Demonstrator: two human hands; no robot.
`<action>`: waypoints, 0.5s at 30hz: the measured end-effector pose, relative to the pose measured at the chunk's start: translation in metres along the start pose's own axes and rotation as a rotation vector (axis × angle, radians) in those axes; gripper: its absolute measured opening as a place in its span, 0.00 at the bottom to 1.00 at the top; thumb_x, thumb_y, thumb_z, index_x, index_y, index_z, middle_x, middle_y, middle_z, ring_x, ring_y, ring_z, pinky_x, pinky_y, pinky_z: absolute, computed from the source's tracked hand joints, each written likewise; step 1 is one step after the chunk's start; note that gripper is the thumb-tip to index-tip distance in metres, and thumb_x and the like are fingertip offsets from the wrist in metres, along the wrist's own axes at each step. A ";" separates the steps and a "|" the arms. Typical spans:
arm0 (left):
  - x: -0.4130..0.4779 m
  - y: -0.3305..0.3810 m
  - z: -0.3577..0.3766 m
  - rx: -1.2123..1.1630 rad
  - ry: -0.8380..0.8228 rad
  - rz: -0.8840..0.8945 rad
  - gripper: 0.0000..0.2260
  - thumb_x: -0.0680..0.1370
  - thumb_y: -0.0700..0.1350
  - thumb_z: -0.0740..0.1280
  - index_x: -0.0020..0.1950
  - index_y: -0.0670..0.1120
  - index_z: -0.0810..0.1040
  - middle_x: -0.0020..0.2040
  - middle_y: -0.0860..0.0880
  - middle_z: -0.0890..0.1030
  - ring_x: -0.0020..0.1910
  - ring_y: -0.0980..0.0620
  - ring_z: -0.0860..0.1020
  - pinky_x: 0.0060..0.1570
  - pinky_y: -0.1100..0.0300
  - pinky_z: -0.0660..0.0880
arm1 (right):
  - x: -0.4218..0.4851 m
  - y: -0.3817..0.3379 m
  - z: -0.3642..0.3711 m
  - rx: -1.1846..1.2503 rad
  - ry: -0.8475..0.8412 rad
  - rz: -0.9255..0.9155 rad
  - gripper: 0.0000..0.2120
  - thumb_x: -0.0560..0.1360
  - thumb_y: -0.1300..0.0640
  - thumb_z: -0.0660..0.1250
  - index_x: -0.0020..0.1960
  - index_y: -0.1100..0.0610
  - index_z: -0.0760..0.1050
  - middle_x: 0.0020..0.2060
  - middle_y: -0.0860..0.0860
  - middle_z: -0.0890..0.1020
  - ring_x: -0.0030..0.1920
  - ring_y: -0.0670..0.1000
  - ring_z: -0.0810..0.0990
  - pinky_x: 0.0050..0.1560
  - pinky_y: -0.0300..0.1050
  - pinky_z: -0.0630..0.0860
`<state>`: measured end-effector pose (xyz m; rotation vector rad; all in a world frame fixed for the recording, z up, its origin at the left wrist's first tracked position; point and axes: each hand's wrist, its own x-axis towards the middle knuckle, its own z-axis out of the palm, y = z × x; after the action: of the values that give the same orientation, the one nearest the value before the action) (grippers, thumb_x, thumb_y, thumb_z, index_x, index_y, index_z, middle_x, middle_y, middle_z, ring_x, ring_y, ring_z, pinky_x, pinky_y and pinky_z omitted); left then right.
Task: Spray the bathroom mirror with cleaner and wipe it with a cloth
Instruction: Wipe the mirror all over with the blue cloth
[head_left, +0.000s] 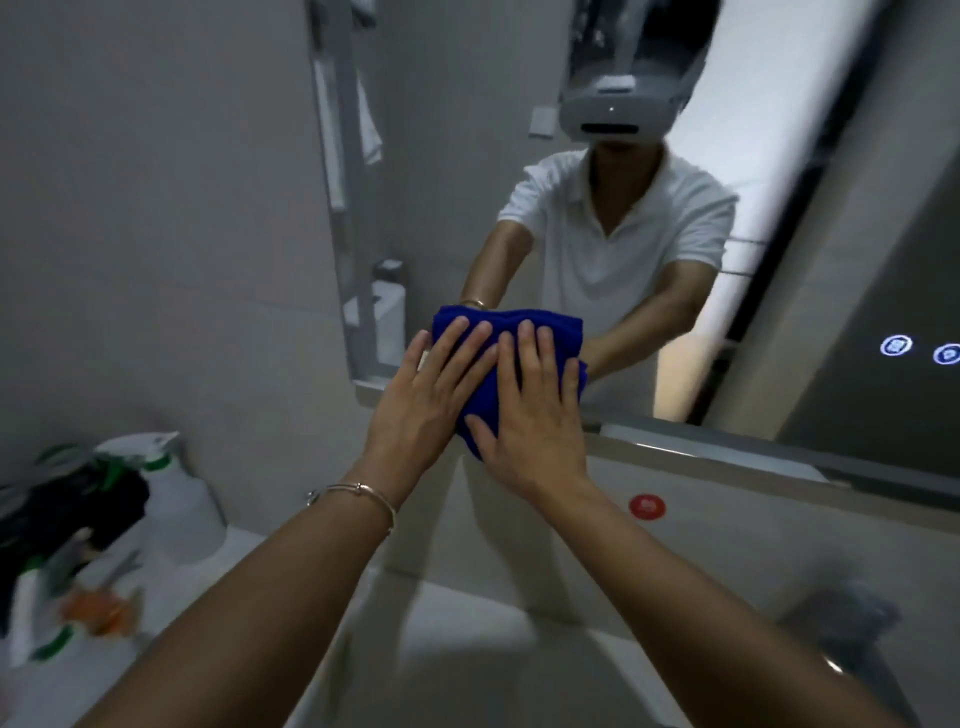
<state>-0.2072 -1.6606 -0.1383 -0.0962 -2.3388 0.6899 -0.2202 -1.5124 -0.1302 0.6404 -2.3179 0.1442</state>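
Presses a folded blue cloth (478, 410) flat against the mirror (447, 208), low down near its bottom left corner, with left hand (426, 400) and right hand (530, 415) side by side, fingers straight and spread over it. Wears a thin bracelet (358, 491) on the left wrist. Has a white spray bottle (176, 493) standing on the desk (171, 587) at lower left, well apart from the cloth, beside blurred clutter.

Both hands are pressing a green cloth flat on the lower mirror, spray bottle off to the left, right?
Not green: the head view shows a blue cloth. The left hand and right hand do press it flat on the lower mirror, spray bottle off to the left.
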 end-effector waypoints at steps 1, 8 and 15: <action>-0.004 -0.013 0.001 0.000 -0.044 -0.020 0.46 0.77 0.58 0.62 0.73 0.42 0.28 0.73 0.41 0.27 0.72 0.41 0.29 0.73 0.45 0.42 | 0.008 -0.016 0.003 -0.012 -0.003 -0.006 0.47 0.68 0.46 0.71 0.75 0.62 0.49 0.75 0.60 0.54 0.75 0.57 0.48 0.71 0.60 0.45; -0.027 -0.081 0.014 -0.083 -0.136 -0.221 0.52 0.73 0.61 0.65 0.73 0.40 0.28 0.75 0.39 0.33 0.74 0.41 0.36 0.71 0.44 0.55 | 0.062 -0.092 0.005 -0.053 -0.127 -0.171 0.43 0.76 0.47 0.62 0.75 0.59 0.35 0.73 0.55 0.34 0.71 0.54 0.27 0.67 0.57 0.27; 0.009 -0.124 0.006 -0.416 -0.071 -0.291 0.42 0.78 0.52 0.61 0.74 0.41 0.31 0.76 0.40 0.39 0.76 0.43 0.41 0.73 0.46 0.50 | 0.124 -0.109 -0.013 -0.194 0.104 -0.241 0.31 0.78 0.50 0.55 0.77 0.58 0.48 0.77 0.54 0.51 0.77 0.52 0.46 0.74 0.56 0.39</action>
<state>-0.2036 -1.7669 -0.0743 0.0850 -2.4637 0.0620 -0.2366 -1.6538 -0.0459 0.7866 -2.1043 -0.1539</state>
